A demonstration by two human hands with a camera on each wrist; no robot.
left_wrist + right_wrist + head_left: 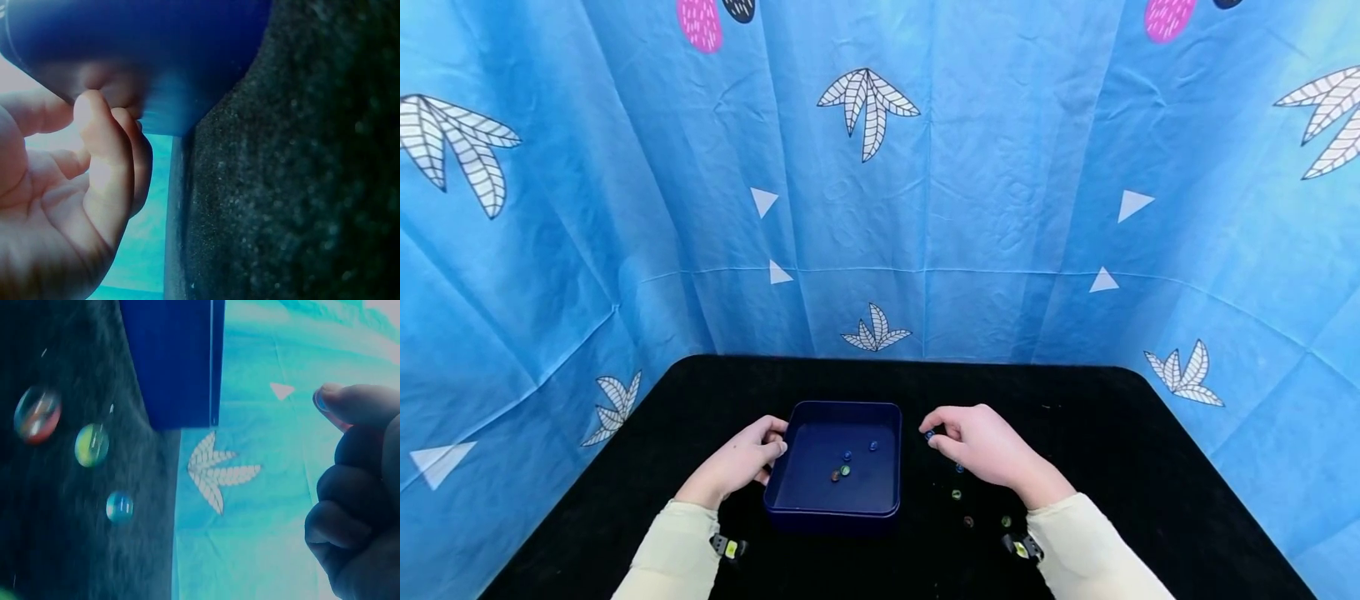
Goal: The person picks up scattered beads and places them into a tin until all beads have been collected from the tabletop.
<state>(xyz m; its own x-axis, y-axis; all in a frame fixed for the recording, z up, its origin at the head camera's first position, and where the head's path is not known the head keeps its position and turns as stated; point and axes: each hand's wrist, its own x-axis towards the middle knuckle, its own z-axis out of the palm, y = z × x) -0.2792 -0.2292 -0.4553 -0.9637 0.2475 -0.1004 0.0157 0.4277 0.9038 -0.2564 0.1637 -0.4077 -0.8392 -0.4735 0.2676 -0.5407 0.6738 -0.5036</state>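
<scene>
A dark blue square box [833,506] stands on the black table, its top uncovered. Inside lie two blue marbles [873,446], a green marble [845,471] and a brown marble [835,476]. My left hand [747,452] holds the box at its left side, curled fingertips against the wall in the left wrist view. To the right of the box, above the table, my right hand [977,439] pinches a blue marble [320,400] between thumb and index finger. The other fingers of that hand are curled in.
Below the right hand, a blue marble [119,507], a green marble [956,494], a reddish marble [967,522] and another green marble [1006,521] lie on the black table [1075,417]. A blue patterned curtain [1000,208] hangs behind and at both sides.
</scene>
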